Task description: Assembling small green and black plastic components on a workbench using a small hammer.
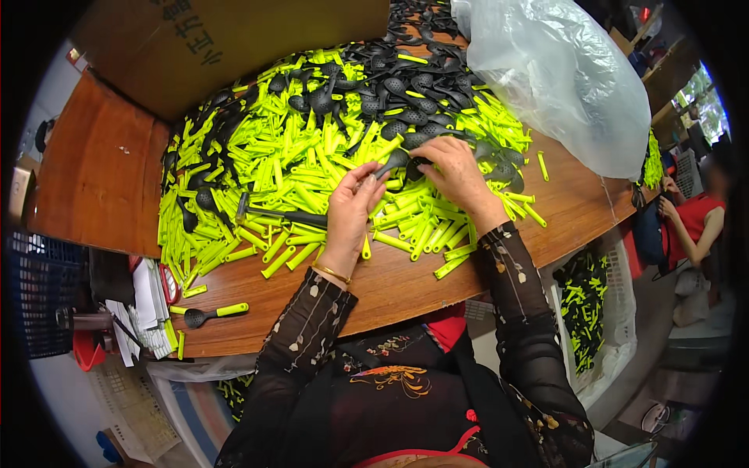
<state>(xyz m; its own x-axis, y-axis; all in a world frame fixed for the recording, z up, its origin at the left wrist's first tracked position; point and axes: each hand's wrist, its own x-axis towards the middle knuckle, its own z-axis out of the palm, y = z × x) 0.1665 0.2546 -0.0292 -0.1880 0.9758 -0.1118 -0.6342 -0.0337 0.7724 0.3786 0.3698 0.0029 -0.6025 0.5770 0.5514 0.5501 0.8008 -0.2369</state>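
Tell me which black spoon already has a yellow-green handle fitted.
The small spoon lying alone near the table's front left edge: black head, yellow-green handle attached. The other black spoons lie heaped without handles.

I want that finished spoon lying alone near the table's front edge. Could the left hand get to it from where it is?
Probably yes. The assembled spoon lies alone on bare table, below and left of the left hand, with nothing between them; the hand is busy with a black piece, though.

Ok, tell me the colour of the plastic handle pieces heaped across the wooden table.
Bright lime green plastic handle pieces, seen best in the head view.
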